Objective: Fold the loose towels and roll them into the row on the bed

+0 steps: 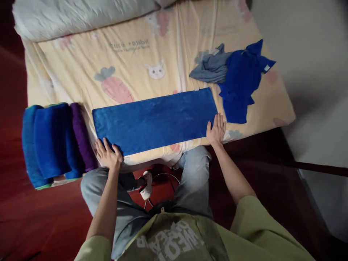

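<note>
At the bottom of the frame are the person's green shirt and, above it, the jeans, knees close to the bed edge. Just beyond, left of centre, the left hand lies at the lower left corner of a blue cloth, while the right hand lies at its lower right end. Both are laid flat with fingers loosely spread, pinching nothing. The cloth stretches as a long, smooth strip across the centre, so the step in hand looks like squaring and flattening it; folding or rolling on would call for fingertips under an edge, kept even at both ends. Rolled or folded cloths stand in a row at left. Farther, at upper right, a grey-blue cloth and a bright blue cloth lie crumpled together on the patterned sheet; a pale padded bundle fills the upper left.
</note>
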The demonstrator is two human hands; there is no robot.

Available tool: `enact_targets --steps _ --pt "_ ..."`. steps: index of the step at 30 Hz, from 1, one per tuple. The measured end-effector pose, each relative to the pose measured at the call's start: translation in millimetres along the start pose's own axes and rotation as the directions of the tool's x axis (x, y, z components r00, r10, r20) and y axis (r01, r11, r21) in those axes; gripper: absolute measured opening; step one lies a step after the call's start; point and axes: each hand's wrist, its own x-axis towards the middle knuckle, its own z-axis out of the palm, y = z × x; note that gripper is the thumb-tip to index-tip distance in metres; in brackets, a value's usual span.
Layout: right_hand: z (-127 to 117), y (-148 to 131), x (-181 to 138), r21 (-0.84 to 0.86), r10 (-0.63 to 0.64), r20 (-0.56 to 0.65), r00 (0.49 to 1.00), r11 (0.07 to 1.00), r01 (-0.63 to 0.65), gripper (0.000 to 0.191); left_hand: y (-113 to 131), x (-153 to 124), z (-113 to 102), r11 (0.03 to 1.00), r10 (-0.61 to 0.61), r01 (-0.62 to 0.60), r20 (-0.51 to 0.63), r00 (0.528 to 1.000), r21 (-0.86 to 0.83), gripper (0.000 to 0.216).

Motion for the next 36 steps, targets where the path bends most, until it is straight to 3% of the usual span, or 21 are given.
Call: enact_targets --steps 5,8,10,12,14,16,20,23,27,31,36 --pt "-39 -34 -13 0.089 0.005 0.001 1.000 0.996 -0.005 0.059 13 -3 -20 0.997 0.059 -0.059 0.011 0.998 -0.052 0.068" --pt "-65 -68 -62 0.295 -0.040 0.021 0.999 0.955 0.032 0.056 16 -27 -58 0.973 0.211 -0.212 -0.017 0.977 -0.089 0.064" --pt "-72 -87 -113 0.494 -0.083 0.065 0.994 0.868 0.040 0.050 7 -63 -89 0.937 0.328 -0.324 0.005 0.945 -0.128 0.054" --pt "-71 -99 -168 0.668 -0.235 0.206 0.950 0.743 0.039 0.036 -10 -114 -115 0.920 0.370 -0.359 0.047 0.928 -0.156 0.047" --pt "-64 -104 -211 0.729 -0.378 0.279 0.883 0.682 0.062 0.028 -29 -171 -133 0.933 0.345 -0.338 0.043 0.937 -0.127 0.044" --pt "-55 -108 -236 0.735 -0.438 0.284 0.853 0.671 0.099 0.025 -44 -222 -143 0.945 0.327 -0.325 0.040 0.944 -0.046 0.046" --pt "-35 -120 -238 0.774 -0.361 0.251 0.898 0.632 0.038 0.019 -51 -279 -155 0.962 0.274 -0.274 -0.011 0.962 0.004 0.060" --pt "-19 -130 -229 0.866 -0.273 0.274 0.922 0.486 -0.114 0.017 -44 -290 -163 0.974 0.218 -0.222 -0.093 0.972 -0.035 0.074" --pt "-6 -133 -223 0.915 -0.177 0.341 0.923 0.286 -0.283 0.024 -31 -296 -163 0.955 0.285 -0.290 -0.076 0.955 -0.059 0.077" --pt "-14 -128 -222 0.906 -0.080 0.421 0.904 0.095 -0.413 0.035 -15 -299 -152 0.930 0.368 -0.368 -0.029 0.929 0.006 0.060" --pt "-36 -126 -226 0.882 -0.013 0.462 0.887 -0.102 -0.461 0.041 5 -298 -147 0.876 0.473 -0.476 0.062 0.879 0.073 0.047"
